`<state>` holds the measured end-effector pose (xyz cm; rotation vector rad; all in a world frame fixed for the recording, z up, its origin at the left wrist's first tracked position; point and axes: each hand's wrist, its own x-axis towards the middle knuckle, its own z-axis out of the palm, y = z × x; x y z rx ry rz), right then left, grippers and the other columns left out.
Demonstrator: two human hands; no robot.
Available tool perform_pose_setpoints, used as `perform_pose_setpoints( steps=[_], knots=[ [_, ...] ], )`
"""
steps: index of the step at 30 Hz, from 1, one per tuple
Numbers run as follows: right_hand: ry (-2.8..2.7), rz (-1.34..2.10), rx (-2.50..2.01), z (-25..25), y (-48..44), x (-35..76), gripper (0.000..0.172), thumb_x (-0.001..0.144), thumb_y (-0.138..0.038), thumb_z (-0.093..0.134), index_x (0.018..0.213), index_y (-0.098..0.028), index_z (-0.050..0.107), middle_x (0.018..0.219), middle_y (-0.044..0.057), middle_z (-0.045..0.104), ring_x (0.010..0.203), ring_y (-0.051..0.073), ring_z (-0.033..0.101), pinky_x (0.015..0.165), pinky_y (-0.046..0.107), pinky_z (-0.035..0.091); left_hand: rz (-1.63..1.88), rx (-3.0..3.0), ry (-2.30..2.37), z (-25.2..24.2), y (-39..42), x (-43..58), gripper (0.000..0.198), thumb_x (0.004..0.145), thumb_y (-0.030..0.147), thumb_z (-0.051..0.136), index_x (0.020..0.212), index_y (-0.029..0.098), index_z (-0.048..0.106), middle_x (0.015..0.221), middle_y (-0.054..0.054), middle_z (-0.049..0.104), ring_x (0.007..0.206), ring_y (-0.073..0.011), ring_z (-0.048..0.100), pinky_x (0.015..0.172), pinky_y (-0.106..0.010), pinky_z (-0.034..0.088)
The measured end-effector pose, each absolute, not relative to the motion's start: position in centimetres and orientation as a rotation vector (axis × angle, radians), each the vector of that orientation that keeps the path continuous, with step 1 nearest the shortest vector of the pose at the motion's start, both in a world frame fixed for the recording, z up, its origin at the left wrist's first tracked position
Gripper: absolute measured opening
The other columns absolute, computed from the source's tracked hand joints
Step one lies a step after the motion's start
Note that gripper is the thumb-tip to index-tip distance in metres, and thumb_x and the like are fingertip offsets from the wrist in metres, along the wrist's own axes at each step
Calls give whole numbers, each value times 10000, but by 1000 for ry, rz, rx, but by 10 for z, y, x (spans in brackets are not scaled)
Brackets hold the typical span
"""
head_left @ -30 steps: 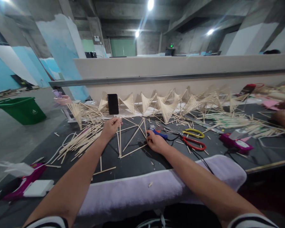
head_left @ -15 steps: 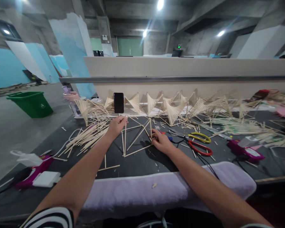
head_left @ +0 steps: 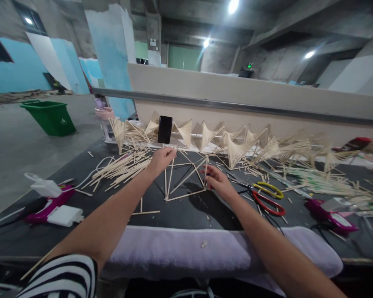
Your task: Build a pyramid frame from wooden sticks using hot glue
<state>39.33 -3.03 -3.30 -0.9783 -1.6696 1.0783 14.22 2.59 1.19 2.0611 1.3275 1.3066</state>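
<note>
The stick frame (head_left: pixel 186 195) stands on the dark bench (head_left: pixel 180 213), just in front of the phone (head_left: pixel 164 129) that is propped upright. The left hand (head_left: pixel 163 159) has its grip closed on the top of the frame's far left corner. The right hand (head_left: pixel 219 182) has its grip open, and its fingertips rest against the right upright. Judged step: the frame is being steadied and its joints aligned. Any further move calls for a constant left-hand hold and only light pressure, since the thin sticks look easy to shift. Loose sticks (head_left: pixel 121 169) lie to the left, and yellow scissors (head_left: pixel 269 189) and red scissors (head_left: pixel 269 203) to the right. A second ago the right hand held a blue-handled tool at this corner, and it has since let go. The view has also swung leftward.
</note>
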Motion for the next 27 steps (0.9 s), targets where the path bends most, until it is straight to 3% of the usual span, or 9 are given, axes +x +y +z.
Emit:
perform_pose_setpoints(
  steps=[3,5,8,10,18,27],
  knots=[
    [-1575,1096,-975,-19,-30,390,387,785,-401,543,1115,-201,517,1017,57,596,431,16,417,370,161,318,1285,2107,1354,14,23,142,340,831,419,442,722,165,639,689,-23,666,656,-144,589,604,-216,431],
    [-1522,1113,-976,-11,-29,387,365,776,-430,561,1052,-192,554,819,18,610,424,31,422,350,148,254,1291,2129,1339,14,23,142,346,837,415,432,721,161,636,675,-20,656,634,-135,578,604,-216,420],
    [-1478,1136,-1002,-5,-26,381,351,756,-458,583,965,-175,584,519,-50,493,386,48,390,342,143,200,1300,2143,1323,13,24,142,349,841,414,426,726,159,635,661,-14,646,610,-128,565,597,-216,407],
    [-1444,1126,-1011,-4,-23,377,335,747,-454,594,919,-165,593,440,-72,433,356,44,348,337,146,183,1301,2153,1337,13,24,142,347,840,407,426,719,159,637,648,-13,640,607,-129,562,593,-217,401],
    [-1358,981,-926,-14,-11,370,300,706,-383,647,904,-161,621,489,-89,399,356,31,293,344,180,205,1289,2152,1331,14,23,142,339,841,393,418,717,162,633,662,-16,646,628,-133,566,590,-214,402],
    [-1376,932,-983,-18,-10,373,332,708,-423,618,925,-171,623,570,-65,467,393,37,289,376,195,216,1309,2137,1329,10,26,142,336,839,401,427,737,162,640,691,-23,661,645,-136,577,593,-212,413]
  ],
)
